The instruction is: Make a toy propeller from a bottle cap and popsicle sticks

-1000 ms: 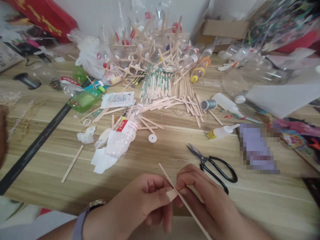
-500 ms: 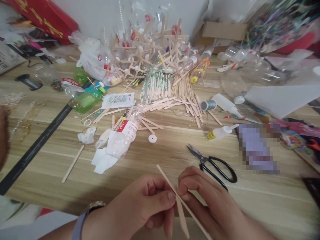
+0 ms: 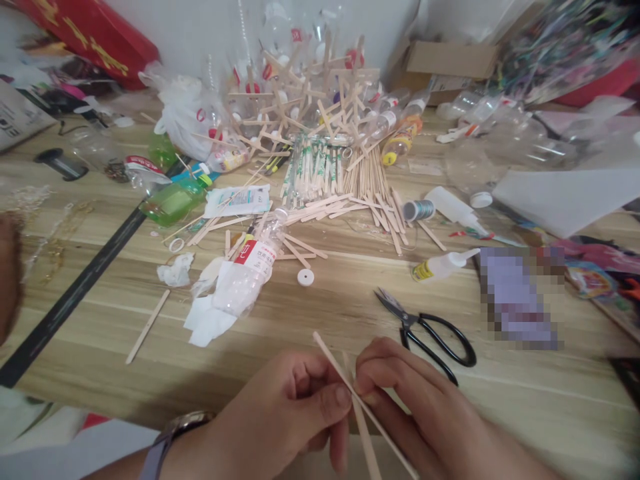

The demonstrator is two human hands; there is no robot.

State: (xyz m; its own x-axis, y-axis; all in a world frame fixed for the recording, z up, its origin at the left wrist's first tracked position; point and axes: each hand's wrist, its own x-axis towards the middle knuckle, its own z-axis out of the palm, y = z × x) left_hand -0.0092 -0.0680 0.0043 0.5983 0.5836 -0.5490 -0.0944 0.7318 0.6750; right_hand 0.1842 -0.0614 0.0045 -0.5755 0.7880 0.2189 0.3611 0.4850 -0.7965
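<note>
At the table's front edge, my left hand pinches two crossed flat wooden craft sticks between thumb and fingers. One craft stick slants from upper left to lower right, on top. The other craft stick crosses beneath it, its upper tip showing between my hands. My right hand is closed on the same sticks near the crossing, opposite my left thumb; its fingertips are partly hidden. Black-handled scissors lie just beyond my right hand, blades pointing up-left.
A labelled plastic bottle lies on tissue, with a white disc beside it. Farther back are piled craft sticks and bottles. A glue bottle lies right. A lone stick lies left. Part of someone's hand shows at the left edge.
The lower stick has shifted and turned slightly; its upper tip now shows between my hands. My hands have stayed nearly in place.
</note>
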